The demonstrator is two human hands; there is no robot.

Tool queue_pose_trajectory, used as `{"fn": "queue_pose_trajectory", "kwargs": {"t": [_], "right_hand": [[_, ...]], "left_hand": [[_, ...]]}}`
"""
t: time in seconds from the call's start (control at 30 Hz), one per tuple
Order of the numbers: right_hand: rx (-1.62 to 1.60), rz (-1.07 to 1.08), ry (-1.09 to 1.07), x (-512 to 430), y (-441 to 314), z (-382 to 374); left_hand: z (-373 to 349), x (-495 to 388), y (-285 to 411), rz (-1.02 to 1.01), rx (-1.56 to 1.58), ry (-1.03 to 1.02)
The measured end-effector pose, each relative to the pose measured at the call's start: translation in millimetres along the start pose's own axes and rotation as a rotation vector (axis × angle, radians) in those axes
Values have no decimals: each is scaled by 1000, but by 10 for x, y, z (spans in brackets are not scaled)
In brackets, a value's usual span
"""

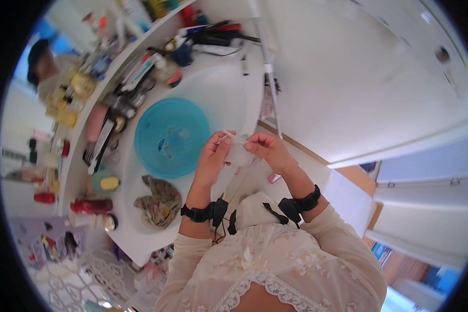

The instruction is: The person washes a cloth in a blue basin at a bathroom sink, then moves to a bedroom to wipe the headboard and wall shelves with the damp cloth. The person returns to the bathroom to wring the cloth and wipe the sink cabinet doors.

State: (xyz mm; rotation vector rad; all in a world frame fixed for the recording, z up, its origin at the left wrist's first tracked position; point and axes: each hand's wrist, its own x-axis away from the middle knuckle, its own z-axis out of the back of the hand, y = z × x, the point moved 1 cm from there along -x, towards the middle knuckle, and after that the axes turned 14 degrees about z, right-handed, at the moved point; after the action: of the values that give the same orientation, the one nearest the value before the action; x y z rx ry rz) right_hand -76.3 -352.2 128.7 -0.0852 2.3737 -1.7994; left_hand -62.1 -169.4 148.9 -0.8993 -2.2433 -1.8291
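Note:
A thin white cloth is stretched between my two hands, just off the front edge of the sink counter. My left hand pinches its left side between thumb and fingers. On the other side, my right hand grips the cloth's upper right edge. Left of my hands, a turquoise plastic basin sits in the white sink; its bottom shows water glints and a small dark blue spot. A crumpled patterned cloth lies in the sink nearer to me.
A yellow soap bar rests on a green dish. Red bottle, toothpaste tube, pump bottle and black hair tools crowd the counter's back. A white pole stands by the right edge, near a white door.

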Motion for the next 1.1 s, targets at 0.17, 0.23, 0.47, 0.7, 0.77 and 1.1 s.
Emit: {"fn": "queue_pose_trajectory", "kwargs": {"t": [0.17, 0.23, 0.47, 0.7, 0.77, 1.1], "right_hand": [[101, 116, 342, 728, -131, 655], [240, 100, 477, 1124, -180, 949], [873, 275, 987, 2990, -530, 1908], [229, 284, 1409, 5376, -982, 2992], [-274, 518, 1384, 5754, -1072, 3109], [-541, 1058, 1784, 7609, -1423, 3634]], "left_hand": [[-754, -277, -269, -133, -207, 69], [-1176, -326, -431, -257, -296, 51], [-3230, 0, -1113, -730, -863, -145], [-5615, 736, -2508, 772, 6, -1171], [-6154, 1027, -2874, 1053, 91, -1455], [-8043, 1420, -4081, 1126, -577, -1580]]}}
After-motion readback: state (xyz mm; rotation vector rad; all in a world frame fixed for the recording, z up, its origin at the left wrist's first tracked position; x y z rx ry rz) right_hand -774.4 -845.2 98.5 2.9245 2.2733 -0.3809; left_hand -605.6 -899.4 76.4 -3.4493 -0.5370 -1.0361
